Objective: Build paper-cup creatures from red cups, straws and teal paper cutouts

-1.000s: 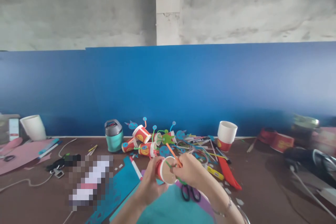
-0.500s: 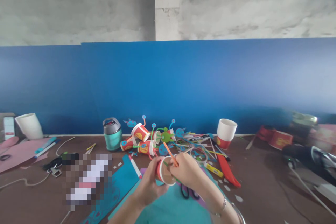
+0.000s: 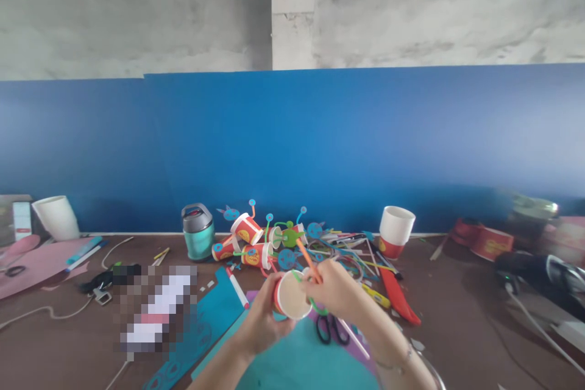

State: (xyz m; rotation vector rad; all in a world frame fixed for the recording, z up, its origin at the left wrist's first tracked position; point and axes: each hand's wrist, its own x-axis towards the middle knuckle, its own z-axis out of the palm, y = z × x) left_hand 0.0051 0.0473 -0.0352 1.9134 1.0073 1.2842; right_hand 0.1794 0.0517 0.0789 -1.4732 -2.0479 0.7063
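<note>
My left hand (image 3: 267,317) is wrapped round a red paper cup (image 3: 292,296), its pale open mouth tilted toward me. At the cup's right rim, my right hand (image 3: 331,286) is closed on a slim orange stick (image 3: 307,256) that points up and left. Whether it is a straw or a pen I cannot tell. A green straw-like piece (image 3: 297,276) shows at the mouth, and another green bit (image 3: 319,308) below my right fingers. Under my right wrist lies a pale pink stick (image 3: 354,339), beside black-handled scissors (image 3: 324,330).
Decorated red cups (image 3: 256,255) with bent straws lie piled behind my hands. A teal flask (image 3: 198,234) stands left of them, stacked cups (image 3: 395,231) to the right. Blue sheets (image 3: 274,365), a marker (image 3: 236,287), a yellow tube (image 3: 375,296) and paper scraps surround the work spot.
My right hand has moved rightward from the cup's mouth to its rim, the orange stick with it. More of the inside shows. The pale pink stick has come into sight.
</note>
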